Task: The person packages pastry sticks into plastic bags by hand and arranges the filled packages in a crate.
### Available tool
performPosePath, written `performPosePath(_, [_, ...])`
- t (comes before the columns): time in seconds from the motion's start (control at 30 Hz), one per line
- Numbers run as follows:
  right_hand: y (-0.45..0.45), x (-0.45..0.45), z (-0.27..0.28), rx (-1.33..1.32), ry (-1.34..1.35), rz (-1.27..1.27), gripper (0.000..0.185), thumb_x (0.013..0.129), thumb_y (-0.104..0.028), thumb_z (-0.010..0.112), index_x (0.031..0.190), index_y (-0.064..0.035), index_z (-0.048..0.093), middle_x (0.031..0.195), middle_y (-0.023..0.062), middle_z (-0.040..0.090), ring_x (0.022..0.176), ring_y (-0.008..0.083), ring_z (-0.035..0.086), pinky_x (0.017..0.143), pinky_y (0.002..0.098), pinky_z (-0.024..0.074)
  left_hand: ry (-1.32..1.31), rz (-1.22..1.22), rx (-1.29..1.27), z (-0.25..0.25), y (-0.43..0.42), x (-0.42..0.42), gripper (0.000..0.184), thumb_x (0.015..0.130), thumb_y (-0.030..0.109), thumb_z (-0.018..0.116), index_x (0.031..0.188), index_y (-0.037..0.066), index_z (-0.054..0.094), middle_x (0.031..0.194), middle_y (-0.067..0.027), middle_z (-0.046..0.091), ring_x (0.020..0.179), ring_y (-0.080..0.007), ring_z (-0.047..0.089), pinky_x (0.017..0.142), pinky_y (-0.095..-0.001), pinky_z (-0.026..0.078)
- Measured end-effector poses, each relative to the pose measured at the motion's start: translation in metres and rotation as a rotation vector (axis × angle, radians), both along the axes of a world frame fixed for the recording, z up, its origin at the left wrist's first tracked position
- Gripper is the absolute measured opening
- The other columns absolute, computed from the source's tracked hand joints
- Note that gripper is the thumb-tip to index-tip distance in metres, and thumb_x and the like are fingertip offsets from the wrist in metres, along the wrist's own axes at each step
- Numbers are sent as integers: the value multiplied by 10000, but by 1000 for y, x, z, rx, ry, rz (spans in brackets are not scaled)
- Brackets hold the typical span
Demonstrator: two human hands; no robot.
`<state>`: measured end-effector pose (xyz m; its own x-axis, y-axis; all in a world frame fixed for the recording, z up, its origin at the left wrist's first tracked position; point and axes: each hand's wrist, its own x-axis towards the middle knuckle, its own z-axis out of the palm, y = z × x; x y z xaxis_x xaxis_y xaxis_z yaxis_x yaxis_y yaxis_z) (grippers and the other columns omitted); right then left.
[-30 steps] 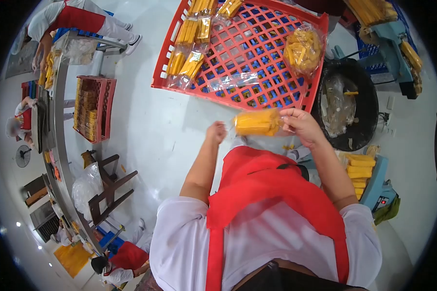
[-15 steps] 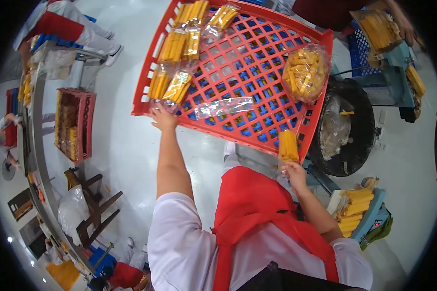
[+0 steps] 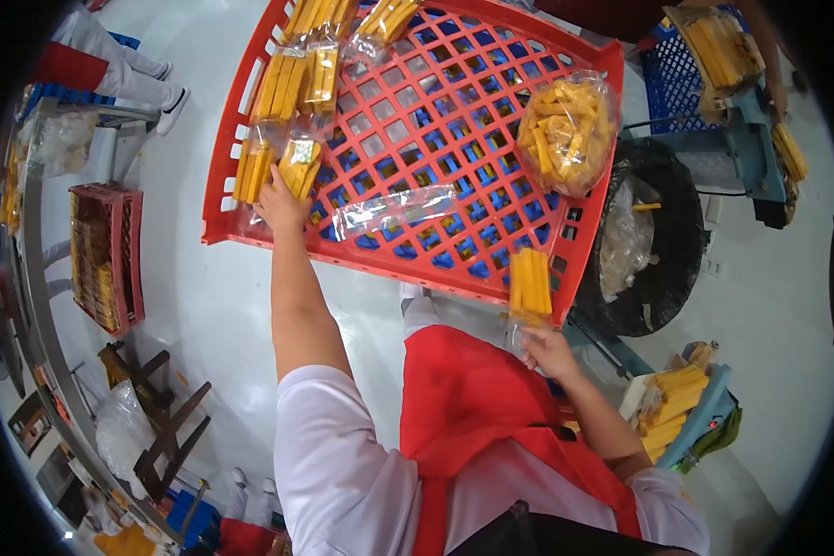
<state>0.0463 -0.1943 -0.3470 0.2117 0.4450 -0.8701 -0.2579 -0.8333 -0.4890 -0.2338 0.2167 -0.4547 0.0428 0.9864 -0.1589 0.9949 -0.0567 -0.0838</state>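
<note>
My left hand [image 3: 281, 206] rests at the near left corner of the red plastic crate [image 3: 408, 255], fingers stretched over the edge of a clear packet of yellow sticks [image 3: 298, 167]; its fingertips are partly hidden. My right hand [image 3: 549, 354] grips the clear wrapper end of another packet of yellow sticks [image 3: 530, 283], held upright over the crate's near right corner. Inside the crate, several similar packets [image 3: 283, 83] lie along the left side. A flat clear wrapper [image 3: 394, 211] lies near the front, and a large bag of yellow pieces [image 3: 568, 134] sits at the right.
A black-lined bin [image 3: 653, 250] with plastic scraps stands right of the crate. Nearby is a blue-grey machine [image 3: 695, 394] with yellow sticks on it. On the left are a stacked red crate [image 3: 111, 259], a dark wooden stool [image 3: 171, 417] and another person's legs [image 3: 139, 79].
My left hand has moved from the crate's front rim up onto the packet beside it. The packet in my right hand has straightened slightly. The whole view has shifted, moving the crate leftward.
</note>
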Motion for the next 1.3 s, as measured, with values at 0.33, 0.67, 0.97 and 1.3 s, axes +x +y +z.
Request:
performPosePath(0.33, [52, 19, 42, 410, -101, 109, 351, 784, -121, 570, 1095, 26, 500, 757, 36, 563, 637, 88, 522, 570, 221, 435, -1282, 207, -380, 105, -44, 18, 874, 596, 219, 703, 1287, -4, 217, 1012, -191, 529, 898, -246, 554, 758, -317, 443])
performPosePath(0.67, [184, 52, 211, 1146, -615, 228, 477, 819, -224, 547, 1210, 11, 406, 1266, 123, 394, 1178, 173, 352, 954, 291, 301, -1588, -41, -659, 298, -194, 99, 894, 650, 120, 666, 1332, 12, 98, 1025, -130, 495, 953, -195, 503, 829, -285, 384])
performPosePath(0.97, [157, 62, 260, 1155, -65, 265, 253, 865, -171, 466, 1035, 0, 541, 996, 34, 566, 913, 86, 516, 819, 230, 394, -1921, -214, -1020, 356, -240, 136, 629, 770, 103, 516, 1316, 14, 217, 1283, -85, 360, 1166, -164, 366, 951, -278, 291])
performPosePath(1.3, [144, 52, 270, 1342, -134, -22, 392, 854, -193, 495, 1198, -36, 390, 1087, 80, 513, 999, 142, 488, 865, 261, 369, -1943, -290, -941, 365, -242, 154, 623, 775, 74, 502, 1320, 12, 207, 1244, -88, 403, 1127, -154, 400, 932, -275, 313])
